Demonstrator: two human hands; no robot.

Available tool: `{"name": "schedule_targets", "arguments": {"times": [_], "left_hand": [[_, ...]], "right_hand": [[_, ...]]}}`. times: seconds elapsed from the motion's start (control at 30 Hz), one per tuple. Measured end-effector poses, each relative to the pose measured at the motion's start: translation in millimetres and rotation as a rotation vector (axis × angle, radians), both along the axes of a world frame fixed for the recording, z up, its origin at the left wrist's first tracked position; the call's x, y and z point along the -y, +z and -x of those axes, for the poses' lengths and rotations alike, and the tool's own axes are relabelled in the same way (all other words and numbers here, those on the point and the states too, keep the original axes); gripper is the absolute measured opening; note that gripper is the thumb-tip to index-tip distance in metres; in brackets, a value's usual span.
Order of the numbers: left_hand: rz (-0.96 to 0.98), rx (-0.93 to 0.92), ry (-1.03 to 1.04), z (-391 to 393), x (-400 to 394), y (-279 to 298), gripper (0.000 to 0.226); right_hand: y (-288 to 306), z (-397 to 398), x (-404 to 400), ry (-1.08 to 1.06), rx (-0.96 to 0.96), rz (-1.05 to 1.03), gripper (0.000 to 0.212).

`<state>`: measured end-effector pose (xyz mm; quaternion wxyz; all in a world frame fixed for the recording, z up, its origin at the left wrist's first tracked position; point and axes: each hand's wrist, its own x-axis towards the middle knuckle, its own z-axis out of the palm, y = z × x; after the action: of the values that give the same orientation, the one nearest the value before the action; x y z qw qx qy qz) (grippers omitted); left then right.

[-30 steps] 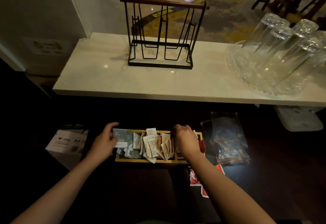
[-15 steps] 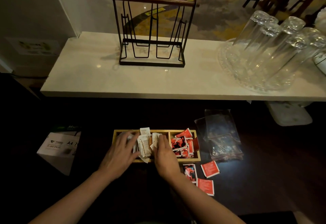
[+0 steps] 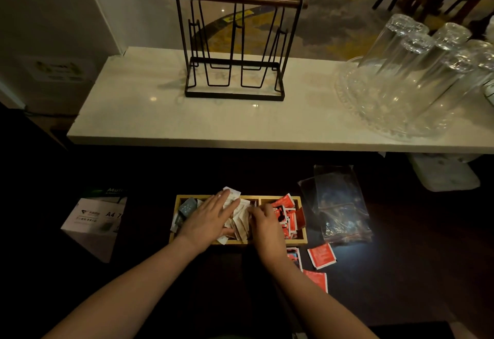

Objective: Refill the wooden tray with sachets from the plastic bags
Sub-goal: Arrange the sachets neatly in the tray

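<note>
Wooden tray [image 3: 299,239] on dark bench; left hand [image 3: 207,221] laid flat, fingers spread, over pale sachets [image 3: 240,222] in its middle section; right hand [image 3: 267,227] beside it, fingers curled on the same sachets, grip unclear; red sachets [image 3: 290,217] right of that hand; clear plastic bags [image 3: 339,205] farther right; loose red sachets [image 3: 321,256] near the right wrist.

Head view, steeply down, close
</note>
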<state>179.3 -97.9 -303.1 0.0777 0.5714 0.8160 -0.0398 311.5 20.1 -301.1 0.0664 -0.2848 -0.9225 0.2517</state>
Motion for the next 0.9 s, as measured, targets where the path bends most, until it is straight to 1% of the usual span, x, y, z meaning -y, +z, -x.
{"name": "schedule_targets", "arguments": {"times": [0.07,0.13,0.23,0.3,0.37,0.47,0.6,0.63,0.7,0.77,0.83,0.9], "left_hand": [[-0.007,-0.015,-0.016,-2.5,-1.1,0.0,0.087],[-0.055,-0.029,-0.063,-2.2,-0.8,0.0,0.085],[-0.069,-0.032,-0.131,2.7,6.9,1.6,0.088],[-0.036,-0.052,-0.187,4.9,12.4,4.2,0.098],[-0.004,-0.085,-0.231,6.3,12.6,5.6,0.103],[-0.018,-0.094,-0.230,7.4,4.0,7.5,0.094],[-0.064,-0.091,-0.154,3.6,-8.5,10.5,0.080],[-0.043,-0.097,-0.136,0.5,-10.0,9.7,0.075],[0.034,-0.185,-0.143,-4.7,-10.7,5.1,0.063],[0.115,-0.231,-0.155,-7.0,-12.4,1.2,0.062],[0.142,-0.216,-0.181,-4.3,-14.5,1.1,0.068],[0.147,-0.181,-0.185,0.2,-14.3,3.1,0.091]], "right_hand": [[-5.4,-1.1,1.0,0.033,0.034,0.005,0.044],[-6.1,0.2,-3.4,0.032,0.035,0.022,0.042],[-4.4,0.7,-6.5,0.047,-0.008,0.024,0.038],[-2.4,-2.4,-2.0,0.122,-0.021,0.020,0.048],[-6.1,-5.8,3.4,0.233,0.001,-0.063,0.059],[-12.6,-2.6,2.5,0.282,0.026,-0.170,0.061],[-11.8,-0.2,-0.2,0.187,0.017,-0.131,0.058],[-12.4,-0.7,0.3,0.190,0.018,-0.132,0.057],[-11.2,0.3,0.4,0.226,0.038,-0.148,0.053],[-3.9,2.4,-1.2,0.228,0.043,-0.074,0.052],[7.9,-2.2,-3.7,0.182,0.000,0.034,0.052],[17.7,-19.9,-7.3,0.092,-0.078,0.031,0.038]]}}
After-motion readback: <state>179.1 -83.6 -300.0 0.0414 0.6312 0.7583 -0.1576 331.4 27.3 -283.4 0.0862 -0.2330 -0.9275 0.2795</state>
